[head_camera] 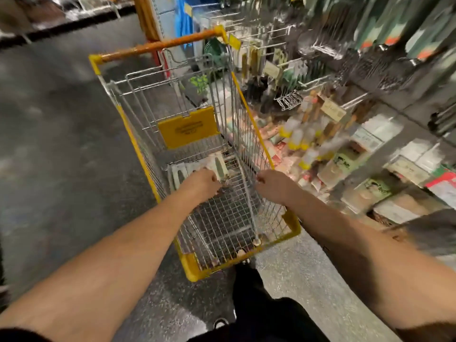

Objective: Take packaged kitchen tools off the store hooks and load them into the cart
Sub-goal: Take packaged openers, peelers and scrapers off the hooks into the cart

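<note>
A wire shopping cart (138, 154) with yellow trim and an orange handle stands in front of me. Deep in its basket my left hand (203, 181) grips a carded kitchen tool package (219, 165) and holds it against the basket floor. Two more flat packages (179, 174) lie just left of it. My right hand (271, 185) curls round the wire top rim on the cart's right side. Further packaged tools hang on store hooks (283, 60) to the right of the cart, blurred by motion.
Lower shelves on the right carry yellow-capped squeeze bottles (296, 138) and boxed goods (370, 193) close to the cart's side. Grey speckled floor (61, 144) stretches open to the left. My black-trousered leg (259, 304) stands right behind the cart's near corner.
</note>
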`<state>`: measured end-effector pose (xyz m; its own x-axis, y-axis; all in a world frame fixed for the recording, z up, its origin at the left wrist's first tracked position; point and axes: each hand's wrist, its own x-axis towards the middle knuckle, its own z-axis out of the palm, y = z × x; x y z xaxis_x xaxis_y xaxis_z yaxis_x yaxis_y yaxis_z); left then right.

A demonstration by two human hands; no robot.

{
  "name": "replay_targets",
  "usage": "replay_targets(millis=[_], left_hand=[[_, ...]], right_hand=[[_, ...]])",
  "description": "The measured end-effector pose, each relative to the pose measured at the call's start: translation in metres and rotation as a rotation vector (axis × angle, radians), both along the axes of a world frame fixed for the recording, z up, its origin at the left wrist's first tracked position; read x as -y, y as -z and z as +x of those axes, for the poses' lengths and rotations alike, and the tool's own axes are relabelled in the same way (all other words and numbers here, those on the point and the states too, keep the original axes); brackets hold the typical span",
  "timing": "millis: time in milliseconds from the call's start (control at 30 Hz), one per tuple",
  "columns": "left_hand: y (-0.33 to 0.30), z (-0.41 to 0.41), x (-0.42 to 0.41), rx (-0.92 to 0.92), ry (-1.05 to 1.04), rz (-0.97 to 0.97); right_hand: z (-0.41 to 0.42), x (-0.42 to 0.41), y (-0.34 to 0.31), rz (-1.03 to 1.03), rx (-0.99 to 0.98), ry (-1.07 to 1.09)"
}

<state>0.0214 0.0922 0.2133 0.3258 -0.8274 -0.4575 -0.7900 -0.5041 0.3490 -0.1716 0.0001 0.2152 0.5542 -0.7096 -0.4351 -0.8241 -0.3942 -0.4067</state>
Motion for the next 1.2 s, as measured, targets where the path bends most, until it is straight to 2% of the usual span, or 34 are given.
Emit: replay_targets(millis=[200,433,567,667,900,967,1067,1200], left_hand=[[0.067,0.051,0.031,-0.129,-0.207,0.093],[0.16,0.096,0.08,-0.278,-0.509,0.169],[0.216,0.11,0.11,-0.33,-0.576,0.229],[0.258,0.117,0.139,-0.384,-0.574,0.259],[0.346,0.127,0.188,-0.553,-0.802,0.239],[0.364,0.13,0.2,-0.54,-0.822,0.229],[0.39,0.129,0.207,-0.58,-1.005,0.12],[0.405,0.127,0.208,-0.611,-1.101,0.033]], right_hand=[[0.061,0.048,0.089,0.119,-0.109,-0.098],[0.116,0.114,0.199,0.344,-0.184,0.066],[0.15,0.141,0.25,0.461,-0.208,0.227],[0.174,0.157,0.29,0.524,-0.125,0.38],[0.23,0.187,0.351,0.486,0.004,0.552],[0.245,0.192,0.368,0.484,0.004,0.548],[0.257,0.196,0.393,0.44,-0.033,0.488],[0.255,0.196,0.419,0.399,-0.027,0.5]])
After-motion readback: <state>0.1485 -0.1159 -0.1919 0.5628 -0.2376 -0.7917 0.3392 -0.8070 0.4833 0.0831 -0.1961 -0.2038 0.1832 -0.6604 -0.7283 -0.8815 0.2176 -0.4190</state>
